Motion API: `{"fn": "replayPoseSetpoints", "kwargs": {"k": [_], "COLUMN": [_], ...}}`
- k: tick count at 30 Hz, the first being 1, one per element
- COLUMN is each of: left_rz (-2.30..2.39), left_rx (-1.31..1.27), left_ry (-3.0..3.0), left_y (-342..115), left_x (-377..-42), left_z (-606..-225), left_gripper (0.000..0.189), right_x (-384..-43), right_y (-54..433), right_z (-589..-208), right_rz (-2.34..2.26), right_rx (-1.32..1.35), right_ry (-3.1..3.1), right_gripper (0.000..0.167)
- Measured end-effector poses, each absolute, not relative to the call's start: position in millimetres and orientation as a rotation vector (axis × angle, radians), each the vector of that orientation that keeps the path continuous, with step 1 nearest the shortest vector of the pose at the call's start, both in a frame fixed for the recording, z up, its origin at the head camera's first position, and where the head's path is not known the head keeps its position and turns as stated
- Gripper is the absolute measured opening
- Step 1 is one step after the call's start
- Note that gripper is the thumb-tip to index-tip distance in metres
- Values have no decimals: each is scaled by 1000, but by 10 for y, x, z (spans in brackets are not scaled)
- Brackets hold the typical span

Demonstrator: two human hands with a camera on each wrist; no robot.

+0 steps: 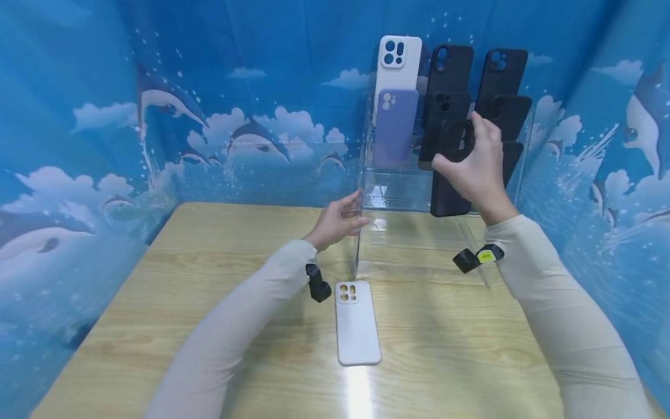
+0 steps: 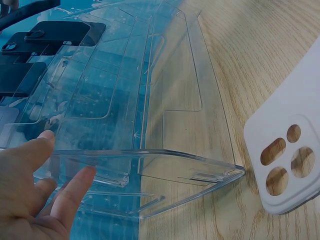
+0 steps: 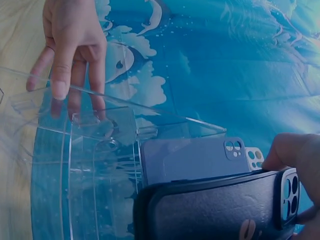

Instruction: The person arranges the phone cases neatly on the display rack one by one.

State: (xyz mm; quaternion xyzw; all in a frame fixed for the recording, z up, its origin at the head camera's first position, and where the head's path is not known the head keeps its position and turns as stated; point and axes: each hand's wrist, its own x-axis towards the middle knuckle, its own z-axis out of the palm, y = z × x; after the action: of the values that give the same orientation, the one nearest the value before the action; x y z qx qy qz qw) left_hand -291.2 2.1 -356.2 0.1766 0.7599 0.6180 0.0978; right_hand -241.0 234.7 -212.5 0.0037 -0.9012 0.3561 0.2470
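Note:
My right hand (image 1: 481, 157) pinches a black phone case (image 1: 449, 195) near its camera end, thumb on one side and fingers on the other. In the right wrist view that case fills the lower part, in front of a purple phone case (image 3: 187, 160). At the left side of a clear acrylic display stand (image 1: 419, 262), my left hand (image 1: 337, 221) has its fingers loosely extended about the side panel's edge. A white phone case (image 1: 358, 331) lies flat on the table before the stand, its camera cutouts (image 2: 276, 180) showing in the left wrist view.
Upright on the stand's tiers are another white phone case (image 1: 400, 75) and several black phone cases (image 1: 452, 67). The wooden table (image 1: 220, 279) is backed by a blue curtain (image 1: 293, 64) with a dolphin print.

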Motion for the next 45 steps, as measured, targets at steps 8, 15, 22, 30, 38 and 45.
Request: {"fn": "replayPoseSetpoints", "kwargs": {"k": [8, 15, 22, 30, 38, 45], "left_rz": [1839, 1825, 1813, 1798, 1801, 1801], "left_rx": [526, 533, 518, 527, 528, 520], "left_ry": [2248, 2255, 2270, 2276, 2284, 2295], "left_y": [38, 36, 39, 41, 36, 23], "left_x": [-2915, -2922, -2916, -2910, -2907, -2898], "left_z": [-3558, -3556, -3550, -3569, -3582, -3571], "left_gripper": [74, 74, 74, 75, 75, 74], "right_x": [-2678, -2859, -2975, -3030, -3070, -3077], "right_y": [2426, 2466, 2419, 2388, 2398, 2396], "right_z": [-2150, -2311, -2454, -2611, -2703, -2793], "right_rz": [993, 1016, 956, 906, 887, 881], "right_rx": [-41, -104, -81, -36, -25, -52], "right_ry": [-2346, -2292, -2239, -2224, -2211, -2244], "right_gripper": [87, 88, 87, 86, 85, 85]}}
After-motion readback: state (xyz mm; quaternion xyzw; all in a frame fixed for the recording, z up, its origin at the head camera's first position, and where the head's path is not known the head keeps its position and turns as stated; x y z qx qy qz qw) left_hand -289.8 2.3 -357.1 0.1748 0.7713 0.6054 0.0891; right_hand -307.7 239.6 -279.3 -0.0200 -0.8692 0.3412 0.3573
